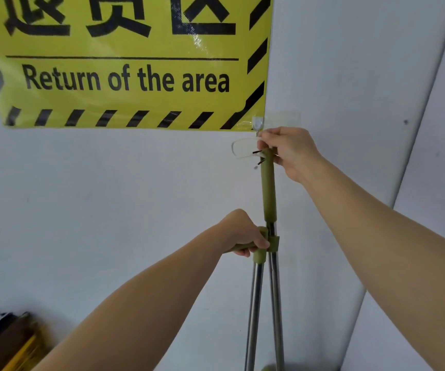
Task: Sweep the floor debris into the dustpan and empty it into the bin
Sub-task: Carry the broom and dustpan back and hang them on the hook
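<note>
A broom handle (268, 188) with an olive green grip stands upright against the white wall, its top by a clear wall hook (257, 123). My right hand (289, 151) pinches the top of that grip by the hook. Beside it runs the dustpan's metal pole (253, 311), topped by a bent olive green handle (259, 253). My left hand (242, 234) grips this bent handle. A green clip (274, 242) joins the two poles. The broom head and the dustpan pan are out of view below.
A yellow and black sign (125, 62) reading "Return of the area" hangs on the wall (108, 210) above left. A wall corner (414, 156) runs down at the right. Brown and yellow objects (9, 341), blurred, sit at the lower left.
</note>
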Available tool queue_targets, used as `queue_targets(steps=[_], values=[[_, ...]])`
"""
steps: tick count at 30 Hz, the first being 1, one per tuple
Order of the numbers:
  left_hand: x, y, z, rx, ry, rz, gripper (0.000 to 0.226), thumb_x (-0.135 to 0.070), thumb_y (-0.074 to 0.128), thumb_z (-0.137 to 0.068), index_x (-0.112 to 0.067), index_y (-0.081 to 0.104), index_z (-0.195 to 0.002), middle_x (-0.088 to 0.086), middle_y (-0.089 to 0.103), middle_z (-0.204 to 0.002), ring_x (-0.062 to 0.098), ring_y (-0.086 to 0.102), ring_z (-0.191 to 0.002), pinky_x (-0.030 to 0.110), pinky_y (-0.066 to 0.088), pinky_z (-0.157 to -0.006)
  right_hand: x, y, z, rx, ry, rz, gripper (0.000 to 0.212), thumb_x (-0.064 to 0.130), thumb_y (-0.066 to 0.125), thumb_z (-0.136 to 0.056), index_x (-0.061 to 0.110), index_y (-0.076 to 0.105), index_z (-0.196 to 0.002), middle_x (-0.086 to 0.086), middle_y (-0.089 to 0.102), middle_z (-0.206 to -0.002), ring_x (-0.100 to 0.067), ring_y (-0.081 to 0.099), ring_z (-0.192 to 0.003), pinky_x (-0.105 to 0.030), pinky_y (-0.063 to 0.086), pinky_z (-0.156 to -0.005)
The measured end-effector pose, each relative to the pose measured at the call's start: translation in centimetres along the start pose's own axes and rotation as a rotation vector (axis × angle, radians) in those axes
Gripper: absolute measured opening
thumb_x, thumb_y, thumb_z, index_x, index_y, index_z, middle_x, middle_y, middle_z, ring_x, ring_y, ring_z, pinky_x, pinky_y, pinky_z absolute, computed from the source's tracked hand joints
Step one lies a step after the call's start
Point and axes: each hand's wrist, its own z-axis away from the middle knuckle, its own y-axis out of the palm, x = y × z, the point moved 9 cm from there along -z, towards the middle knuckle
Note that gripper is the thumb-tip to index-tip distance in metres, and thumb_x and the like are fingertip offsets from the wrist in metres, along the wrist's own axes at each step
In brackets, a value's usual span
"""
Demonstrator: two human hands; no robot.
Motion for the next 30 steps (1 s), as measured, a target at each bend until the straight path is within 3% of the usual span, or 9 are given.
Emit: queue_targets(steps=[4, 7, 10, 17, 19, 22, 27, 30], values=[[0.0, -0.8, -2.1, 0.012, 0.000, -0.018, 0.024, -0.012, 0.077, -0.078, 0.004, 0.068, -0.095, 0.012, 0.068, -0.080, 0.016, 0.058, -0.054, 0.023, 0.054, -0.055, -0.1, 0.0, -2.6, -0.005, -0.002, 0.011, 0.016, 0.004, 0.061, -0.090, 0.013, 0.065, -0.077, -0.004, 0.061, -0.068, -0.013, 0.056, -0.063, -0.024, 0.051, -0.066], [-0.1, -1.2, -3.7, 0.031, 0.011, -0.031, 0.028, -0.011, 0.077, -0.078, 0.006, 0.068, -0.098, 0.012, 0.068, -0.080, 0.016, 0.058, -0.053, 0.023, 0.054, -0.056, 0.1, -0.6, -4.3, -0.141, -0.082, 0.088, 0.020, 0.001, 0.061, -0.088, 0.013, 0.066, -0.074, -0.002, 0.060, -0.064, -0.010, 0.051, -0.058, -0.017, 0.042, -0.060], [0.0, -1.3, -5.3, 0.052, 0.014, -0.045, 0.026, -0.010, 0.077, -0.078, 0.006, 0.068, -0.096, 0.012, 0.067, -0.078, 0.015, 0.057, -0.051, 0.023, 0.054, -0.055, -0.3, -0.8, -5.8, -0.236, -0.137, 0.131, 0.011, 0.001, 0.061, -0.086, 0.006, 0.071, -0.088, 0.000, 0.060, -0.067, -0.014, 0.054, -0.068, -0.015, 0.043, -0.058], [1.0, -1.4, -8.0, 0.085, 0.010, -0.064, 0.025, -0.011, 0.077, -0.077, 0.005, 0.069, -0.094, 0.011, 0.066, -0.075, 0.015, 0.057, -0.050, 0.021, 0.054, -0.052, -1.0, -0.7, -5.6, -0.388, -0.308, 0.366, 0.017, 0.005, 0.060, -0.084, 0.007, 0.076, -0.091, 0.003, 0.066, -0.082, -0.007, 0.059, -0.078, 0.003, 0.038, -0.058], [1.2, -1.0, -8.5, 0.098, 0.017, -0.073, 0.028, -0.011, 0.077, -0.077, 0.007, 0.069, -0.096, 0.011, 0.066, -0.074, 0.015, 0.056, -0.049, 0.021, 0.054, -0.051, -1.6, -0.8, -5.3, -0.401, -0.304, 0.386, 0.018, 0.005, 0.060, -0.085, 0.008, 0.077, -0.092, 0.003, 0.068, -0.083, -0.008, 0.058, -0.077, 0.001, 0.038, -0.059], [1.5, -0.1, -8.9, 0.118, 0.031, -0.095, 0.030, -0.012, 0.079, -0.075, 0.007, 0.070, -0.097, 0.011, 0.068, -0.076, 0.016, 0.058, -0.051, 0.021, 0.053, -0.051, -2.5, -1.0, -4.8, -0.414, -0.286, 0.412, 0.020, 0.004, 0.058, -0.085, 0.006, 0.076, -0.094, -0.002, 0.073, -0.091, -0.008, 0.059, -0.080, -0.014, 0.044, -0.071], [3.0, 1.8, -8.9, 0.152, 0.026, -0.117, 0.026, -0.012, 0.078, -0.075, 0.004, 0.070, -0.094, 0.008, 0.068, -0.074, 0.015, 0.058, -0.052, 0.021, 0.052, -0.051, -5.2, -1.8, -3.6, -0.401, -0.194, 0.400, 0.021, 0.001, 0.056, -0.084, 0.006, 0.076, -0.089, 0.003, 0.065, -0.079, -0.010, 0.059, -0.075, -0.007, 0.042, -0.061], [3.6, 3.0, -8.6, 0.177, 0.032, -0.133, 0.021, -0.011, 0.077, -0.075, 0.002, 0.071, -0.090, 0.007, 0.068, -0.074, 0.014, 0.058, -0.053, 0.021, 0.051, -0.052, -6.6, -2.3, -2.9, -0.383, -0.143, 0.363, 0.019, 0.001, 0.057, -0.085, 0.006, 0.075, -0.087, 0.004, 0.064, -0.075, -0.011, 0.059, -0.068, -0.017, 0.048, -0.066]])
